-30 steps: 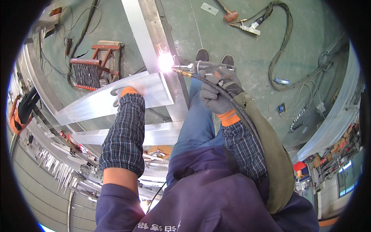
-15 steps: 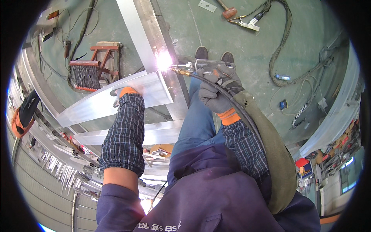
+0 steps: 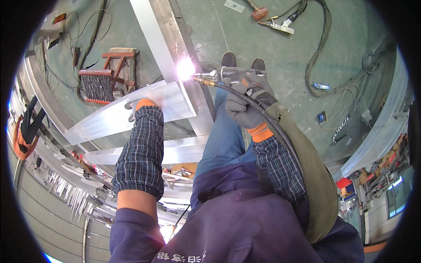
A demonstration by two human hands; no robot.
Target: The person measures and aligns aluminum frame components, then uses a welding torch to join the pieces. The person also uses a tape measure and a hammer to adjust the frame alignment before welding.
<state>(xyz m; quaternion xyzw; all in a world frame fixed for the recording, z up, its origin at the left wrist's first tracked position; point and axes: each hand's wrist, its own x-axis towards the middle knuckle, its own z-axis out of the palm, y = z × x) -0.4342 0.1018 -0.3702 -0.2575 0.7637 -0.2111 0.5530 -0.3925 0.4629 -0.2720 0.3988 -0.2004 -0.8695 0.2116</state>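
Note:
My right hand (image 3: 245, 98), in a grey glove with an orange cuff, is closed around a welding torch (image 3: 239, 75). Its brass-coloured neck points left, and a white-pink arc (image 3: 185, 69) burns at the tip. The glare hides the exact spot where a long aluminium beam (image 3: 155, 37) meets the end of a wide aluminium profile (image 3: 175, 98). My left hand (image 3: 131, 106), gloved too, is against that profile a short way left of the arc. Only bits of grey glove show past its orange cuff, so most of its fingers are hidden.
A black cable (image 3: 280, 131) runs from the torch along my right arm, beside a green cover (image 3: 311, 175). On the floor lie a mallet (image 3: 259, 13), another torch-like tool (image 3: 280, 27) and cable loops (image 3: 313, 65). A red-brown metal frame (image 3: 120, 65) stands left. Another person (image 3: 26, 136) is far left.
The arc keeps burning at nearly the same place, with thin sparks above it now. My hands have barely moved. At the far left the other person's legs have shifted apart.

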